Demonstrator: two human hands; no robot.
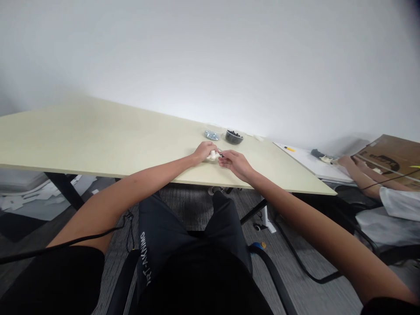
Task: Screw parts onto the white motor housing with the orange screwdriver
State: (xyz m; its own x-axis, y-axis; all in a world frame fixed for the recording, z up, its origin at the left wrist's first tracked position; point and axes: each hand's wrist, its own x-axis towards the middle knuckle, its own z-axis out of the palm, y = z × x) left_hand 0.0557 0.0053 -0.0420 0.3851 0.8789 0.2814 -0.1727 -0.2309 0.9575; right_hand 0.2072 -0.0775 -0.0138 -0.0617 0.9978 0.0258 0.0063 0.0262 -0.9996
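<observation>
- White part, head view: the white part (213,155) is between the two hands, over the near edge of the pale table (131,140); its outline is partly covered by fingers.
- Left hand (204,151): closed on the white part, fingers curled; thumb placement hard to make out.
- Right hand (236,164): fingers bent, tips at a small dark item (221,154) beside the white part; whether they pinch it cannot be told.
- Dark item: too small to identify.
- Beyond the hands: a clump of shiny pieces (211,135), too fine to identify, just beside a clear bowl (234,137) of black pieces.
- Right side: a white table (305,162) bears a yellow object (289,149); a co-worker's hands (349,162) are near a cardboard box (390,153), the body cut off by the frame.
- Obstruction: a black cable (82,237) crosses in front of the left arm.
</observation>
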